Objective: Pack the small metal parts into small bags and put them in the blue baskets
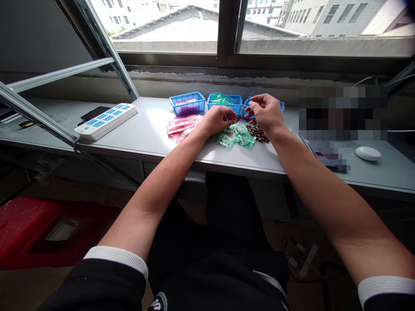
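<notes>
My left hand (219,119) is over the desk with its fingers curled into a pinch, just above green plastic packets (239,136). What lies between its fingertips, if anything, is too small to make out. Close by on the right, my right hand (267,113) also has thumb and finger drawn together, in front of a blue basket (282,106) that it partly hides. A pile of small dark brown pieces (258,132) lies below it. Pink plastic packets (182,126) are spread left of my left hand. Behind stand a blue basket with pink contents (187,113) and a blue basket with green packets (238,105).
To the left a white power strip (106,122) lies beside a metal frame (108,52). A white mouse (368,153) sits at the right, near a blurred-out area. The desk's front edge (227,166) runs before my lap; a red stool (48,229) is at lower left.
</notes>
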The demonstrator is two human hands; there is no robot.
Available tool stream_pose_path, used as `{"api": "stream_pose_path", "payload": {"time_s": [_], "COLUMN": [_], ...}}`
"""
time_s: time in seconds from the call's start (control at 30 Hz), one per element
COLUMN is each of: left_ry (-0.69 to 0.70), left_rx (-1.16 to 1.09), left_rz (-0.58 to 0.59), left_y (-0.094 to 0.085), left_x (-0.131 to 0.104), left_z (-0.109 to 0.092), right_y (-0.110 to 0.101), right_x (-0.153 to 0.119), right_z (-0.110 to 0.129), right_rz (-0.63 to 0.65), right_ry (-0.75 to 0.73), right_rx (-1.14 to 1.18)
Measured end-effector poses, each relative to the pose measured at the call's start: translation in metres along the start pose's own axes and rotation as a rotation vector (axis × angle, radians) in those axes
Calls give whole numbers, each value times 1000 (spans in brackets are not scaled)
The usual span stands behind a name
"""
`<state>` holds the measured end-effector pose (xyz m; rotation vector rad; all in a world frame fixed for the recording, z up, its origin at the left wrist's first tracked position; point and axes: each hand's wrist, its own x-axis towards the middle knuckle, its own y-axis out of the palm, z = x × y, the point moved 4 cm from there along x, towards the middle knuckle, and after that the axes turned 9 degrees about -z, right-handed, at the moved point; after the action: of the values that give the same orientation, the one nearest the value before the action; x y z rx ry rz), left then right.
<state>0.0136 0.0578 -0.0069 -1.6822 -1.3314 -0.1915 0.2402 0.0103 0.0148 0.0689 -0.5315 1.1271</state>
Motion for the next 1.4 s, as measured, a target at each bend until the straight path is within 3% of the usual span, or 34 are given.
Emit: {"api": "stream_pose_path", "payload": {"time_s": [0.13,0.23,0.43,0.53,0.77,1.03,1.3,1.4], "left_ry": [-28,-50,-74,-59,-122,-110,-110,-183], "left_rx": [-98,-209,-440,-463,-484,-512,-483,-508], "left_rz": [-132,-269,-339,-319,-199,-171,-240,-232], "left_y": [-9,-15,-12,-9,0,2,-9,-7], "left_x": [2,6,15,17,13,12,15,13], "left_z": [-10,-13,8,15,19,22,18,15], "right_y": [3,9,16,14,7,7,5,6], "right_x": [-6,-16,-30,-28,-10,-16,-16,-14], "right_z": [6,15,25,24,8,14,20,13], "right_rz": [54,172,391,353,111,178,106,102], "right_ry": [-40,-103,-138,-81,40,78,-55,29], "right_rx": [-41,-19,150,164,230,224,181,187]}}
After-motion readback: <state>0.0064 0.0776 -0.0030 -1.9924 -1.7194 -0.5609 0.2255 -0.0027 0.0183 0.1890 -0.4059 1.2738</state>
